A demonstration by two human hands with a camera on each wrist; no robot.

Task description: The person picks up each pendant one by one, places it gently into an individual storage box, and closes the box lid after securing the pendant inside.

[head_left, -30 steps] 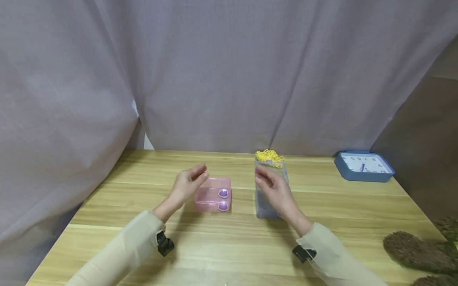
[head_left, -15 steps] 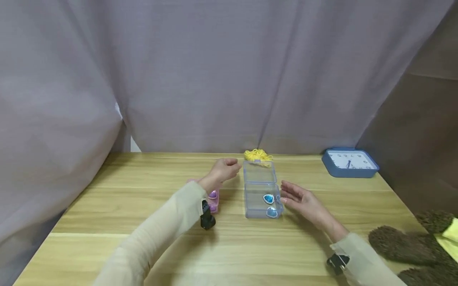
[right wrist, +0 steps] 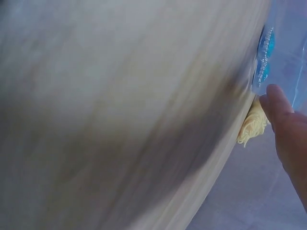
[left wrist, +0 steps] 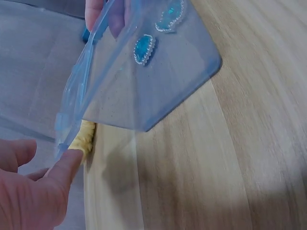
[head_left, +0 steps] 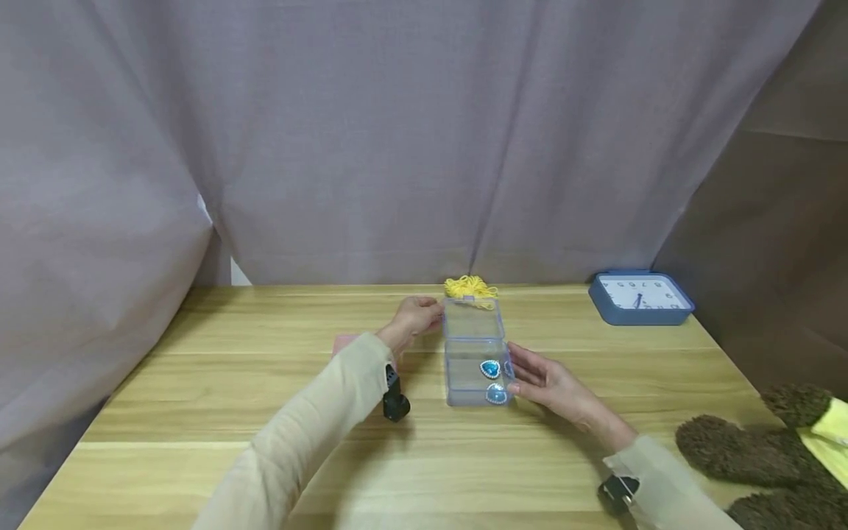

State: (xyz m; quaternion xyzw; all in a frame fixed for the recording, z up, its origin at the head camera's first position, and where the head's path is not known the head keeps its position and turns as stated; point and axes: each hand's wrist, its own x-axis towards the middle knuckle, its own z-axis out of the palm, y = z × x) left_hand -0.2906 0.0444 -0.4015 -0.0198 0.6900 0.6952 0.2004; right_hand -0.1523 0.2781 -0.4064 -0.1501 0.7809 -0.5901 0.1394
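A clear bluish plastic box (head_left: 464, 375) stands on the table with its hinged lid (head_left: 472, 320) folded back. Inside lies a blue heart-shaped gem (head_left: 490, 369) with a beaded white rim; a second such shape shows at the front wall. My left hand (head_left: 416, 318) has its fingertips right at the lid's left edge, its index finger (left wrist: 67, 167) extended in the left wrist view. At the box's right side is my right hand (head_left: 550, 384), fingers nearly straight along the wall and thumb at the front corner. The left sleeve hides most of a pink box (head_left: 344, 341).
Yellow cord (head_left: 469, 286) lies bundled behind the lid. A blue-framed clock (head_left: 639, 298) lies at the back right. Something brown and fuzzy (head_left: 729, 449) with a yellow cloth (head_left: 831, 427) is at the right edge. A grey curtain (head_left: 364, 147) hangs behind the table.
Both hands have moved from above the boxes to the bluish box's two sides. The view has turned rightward, the gem now shows, and the left arm now covers the pink box.
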